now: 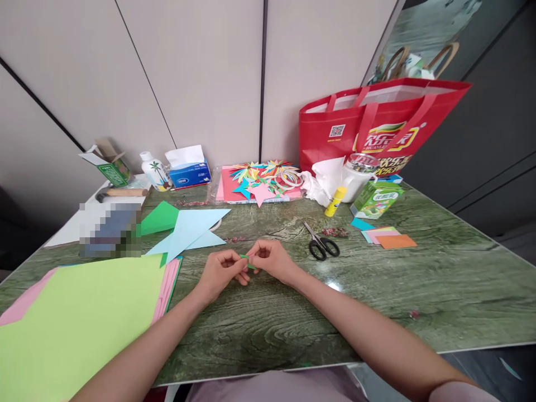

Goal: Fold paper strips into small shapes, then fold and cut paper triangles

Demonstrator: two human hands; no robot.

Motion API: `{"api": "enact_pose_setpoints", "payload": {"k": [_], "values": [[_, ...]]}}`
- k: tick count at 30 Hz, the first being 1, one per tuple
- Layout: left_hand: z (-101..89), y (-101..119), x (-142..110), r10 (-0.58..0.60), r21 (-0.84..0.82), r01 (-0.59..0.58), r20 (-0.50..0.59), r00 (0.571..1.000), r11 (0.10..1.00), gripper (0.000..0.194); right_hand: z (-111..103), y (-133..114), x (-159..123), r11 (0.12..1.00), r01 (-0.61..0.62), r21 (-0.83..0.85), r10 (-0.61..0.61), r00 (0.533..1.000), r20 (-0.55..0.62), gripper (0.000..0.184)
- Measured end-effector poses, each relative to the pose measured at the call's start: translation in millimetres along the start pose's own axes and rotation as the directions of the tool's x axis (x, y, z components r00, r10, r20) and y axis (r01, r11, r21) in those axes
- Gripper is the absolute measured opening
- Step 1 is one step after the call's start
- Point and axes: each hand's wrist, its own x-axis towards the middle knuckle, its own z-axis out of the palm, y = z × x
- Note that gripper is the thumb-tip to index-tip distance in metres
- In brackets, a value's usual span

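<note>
- A green paper piece (252,266) is pinched by the left hand (221,271) and right hand (274,261), apparently so that both ends are steadied.
- Right of the grip, scissors (320,242) are laid handles nearest, seemingly for easy reach; beyond them, a glue stick (335,201) is placed.
- Farther right, small cards (397,241) are overlapped.
- Left of the grip, large sheets (96,318) are stacked, probably for tidiness.
</note>
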Motion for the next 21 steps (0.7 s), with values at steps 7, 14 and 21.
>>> {"api": "enact_pose_setpoints", "payload": {"k": [7,14,21], "values": [[-2.4,1.4,1.1,0.048,-0.103,-0.060,-0.114,0.992,0.993,0.022,-0.2,1.5,0.4,0.990,0.025,0.139,-0.027,1.000,0.013,0.029],[-7.9,4.4,-0.2,0.004,-0.061,-0.003,0.015,1.000,0.998,0.028,0.3,2.3,1.9,0.994,0.049,0.100,-0.045,0.998,-0.044,0.027],[-7.4,1.2,-0.1,-0.077,-0.089,0.081,0.052,0.996,0.993,0.023,-0.7,2.7,0.0,0.995,0.074,-0.060,-0.077,0.996,-0.049,0.017]]}}
